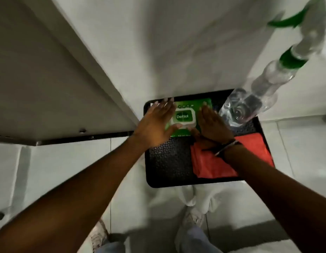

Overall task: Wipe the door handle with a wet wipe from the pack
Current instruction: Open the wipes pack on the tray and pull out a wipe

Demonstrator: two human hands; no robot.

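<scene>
A green wet wipe pack (184, 116) with a white lid lies at the far end of a black tray (167, 161) on the floor. My left hand (156, 125) lies flat on the pack's left side, fingers spread, thumb near the lid's front edge. My right hand (211, 123) rests flat on the pack's right side, fingers together. Neither hand grips the pack. A white door (158, 42) rises just behind the tray; its handle is out of view.
A red folded cloth (213, 161) lies on the tray under my right wrist. A clear plastic bottle (268, 84) with a green band stands at the tray's right rear corner. A second door leaf (40, 79) stands at the left. My shoes (191, 220) are below.
</scene>
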